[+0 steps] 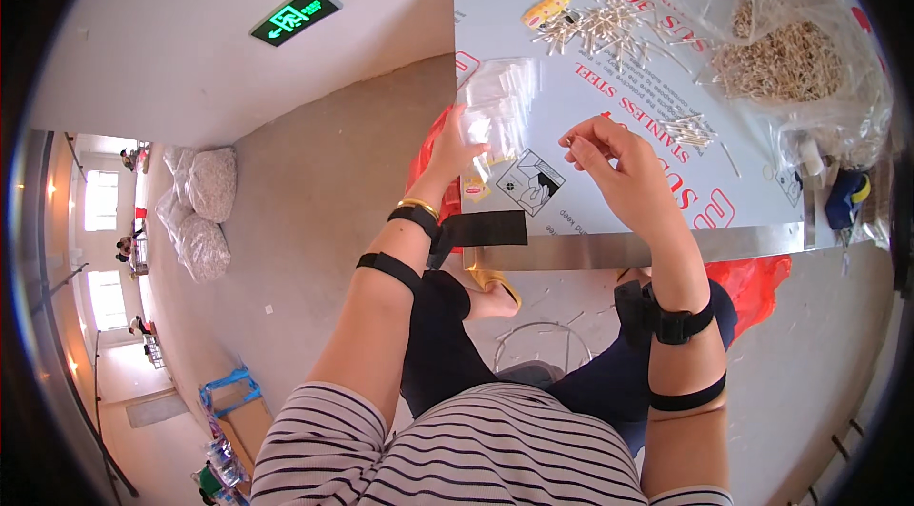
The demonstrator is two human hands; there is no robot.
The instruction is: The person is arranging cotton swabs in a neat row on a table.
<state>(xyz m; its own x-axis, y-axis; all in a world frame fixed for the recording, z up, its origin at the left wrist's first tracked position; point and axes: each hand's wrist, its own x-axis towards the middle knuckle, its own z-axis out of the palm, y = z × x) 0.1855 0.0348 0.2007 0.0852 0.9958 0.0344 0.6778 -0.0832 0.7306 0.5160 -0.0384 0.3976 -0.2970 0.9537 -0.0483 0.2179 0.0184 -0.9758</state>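
Note:
At the table's left edge is my left hand (449,156), its thumb and fingers apart around the side of a layered stack of clear plastic bags (509,92). It touches the stack, but I see no closed grip. My right hand (617,168) hovers over the middle of the table with fingertips pinched; whatever tiny thing is between them is too small to make out. Beyond it lies a loose heap of cotton swabs (609,30) with a yellow card (546,11) beside it. A smaller bunch of swabs (690,130) sits right of my right hand.
A large clear bag (790,49) full of brownish sticks fills the far right corner. A blue tape dispenser (845,199) is at the right edge. Red plastic (752,292) hangs below the metal-edged table (638,247). White sacks (200,206) stand on the floor at left.

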